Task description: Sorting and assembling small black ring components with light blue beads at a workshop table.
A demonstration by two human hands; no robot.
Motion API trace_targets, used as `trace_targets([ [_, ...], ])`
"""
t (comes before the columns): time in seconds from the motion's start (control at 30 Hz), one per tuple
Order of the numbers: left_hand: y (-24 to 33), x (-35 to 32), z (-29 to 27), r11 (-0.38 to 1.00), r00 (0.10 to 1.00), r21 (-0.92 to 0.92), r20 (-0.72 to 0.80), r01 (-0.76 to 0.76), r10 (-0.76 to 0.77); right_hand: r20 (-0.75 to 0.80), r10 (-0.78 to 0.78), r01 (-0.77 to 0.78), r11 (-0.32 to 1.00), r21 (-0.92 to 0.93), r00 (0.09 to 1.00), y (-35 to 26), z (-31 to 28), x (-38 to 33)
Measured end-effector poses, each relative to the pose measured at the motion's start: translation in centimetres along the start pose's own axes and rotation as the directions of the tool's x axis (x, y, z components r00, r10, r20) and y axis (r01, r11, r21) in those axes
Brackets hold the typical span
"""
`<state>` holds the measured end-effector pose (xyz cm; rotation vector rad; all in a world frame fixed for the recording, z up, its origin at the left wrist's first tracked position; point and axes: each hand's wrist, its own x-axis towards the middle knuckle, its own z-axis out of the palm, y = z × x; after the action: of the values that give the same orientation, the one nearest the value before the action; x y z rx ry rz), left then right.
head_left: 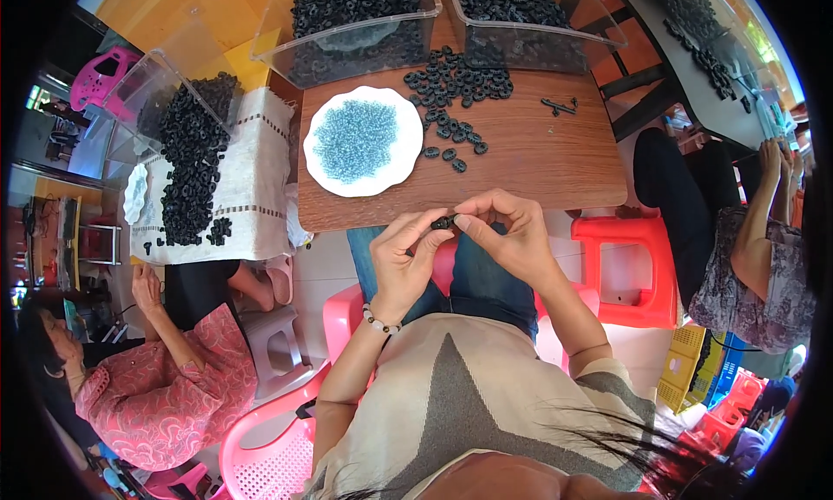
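Observation:
Just beyond the table's front edge, over my lap, a small black ring-shaped part [443, 223] is pinched between my two hands. My left hand [408, 250] grips it from the left with thumb and forefinger. From the right, the thumb and forefinger of my right hand [506, 228] close on its other end, partly hiding it. Ahead on the brown wooden table [538, 166] sits a white scalloped plate [410, 157] heaped with small clear bluish beads [354, 144]. Loose black parts [460, 82] of the same sort spread to the right of the plate.
Two clear plastic bins [347, 33] [538, 33] of black parts stand at the table's back. A small dark stick-like piece [560, 107] lies at right. A red stool [626, 270] stands to the right. People sit on both sides; a cloth-covered table [260, 166] holds more black parts.

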<state>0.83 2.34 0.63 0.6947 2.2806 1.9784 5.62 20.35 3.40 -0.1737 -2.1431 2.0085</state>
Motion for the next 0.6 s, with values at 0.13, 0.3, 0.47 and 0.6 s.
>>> trace_targets([
  [0.13, 0.08, 0.0, -0.04, 0.997, 0.999, 0.065, 0.006, -0.052, 0.052, 0.0, -0.006, 0.006, 0.999, -0.039, 1.0, -0.16, -0.1, -0.4],
  [0.3, 0.1, -0.13, 0.09, 0.992, 0.997, 0.098, 0.01, -0.074, 0.073, -0.017, -0.077, 0.073, 0.982, -0.174, 0.997, -0.78, -0.09, -0.55],
  [0.47, 0.07, -0.25, 0.11, 0.99, 0.996, 0.109, 0.023, -0.087, 0.085, 0.054, -0.186, 0.194, 0.939, -0.283, 0.981, -0.45, -0.25, -0.46],
  [0.6, -0.49, -0.49, 0.28, 0.975, 0.987, 0.15, 0.015, -0.161, 0.161, 0.053, -0.216, 0.222, 0.934, -0.281, 0.975, 0.05, -0.03, -0.38],
])
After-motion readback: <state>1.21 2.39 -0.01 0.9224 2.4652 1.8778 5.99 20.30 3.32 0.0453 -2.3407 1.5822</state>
